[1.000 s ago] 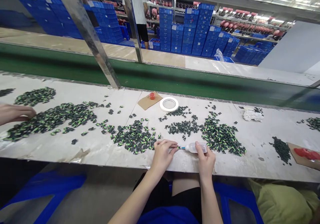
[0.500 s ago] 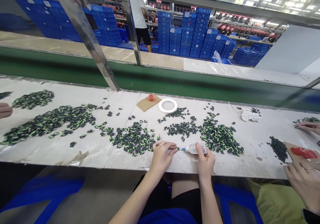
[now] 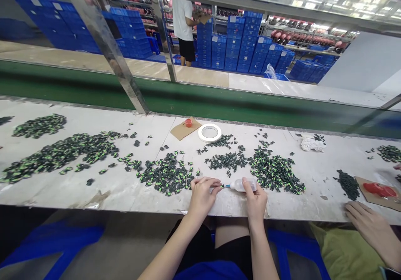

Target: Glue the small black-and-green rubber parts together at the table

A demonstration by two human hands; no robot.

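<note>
We see scuffed white counter (image 3: 117, 196), heaps of black-green parts (image 3: 167, 175), green strip (image 3: 200, 102) and blue crates (image 3: 218, 51) stacked beyond. Our right grip (image 3: 256, 197) closed around squeeze bottle (image 3: 239, 185) over counter's near side; left grip (image 3: 204, 189) pinches small part (image 3: 222, 186) just beside bottle's blue tip (image 3: 228, 186).

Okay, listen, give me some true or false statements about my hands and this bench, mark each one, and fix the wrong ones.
1. Your right hand holds a translucent bottle. True.
2. Your left hand pinches a small dark piece by the bottle's blue tip. True.
3. That tip points away from your left hand. False: it points toward it.
4. A white tape roll lies to the right of a small red container. True.
5. The container sits inside the tape roll. False: it sits on brown cardboard.
</note>
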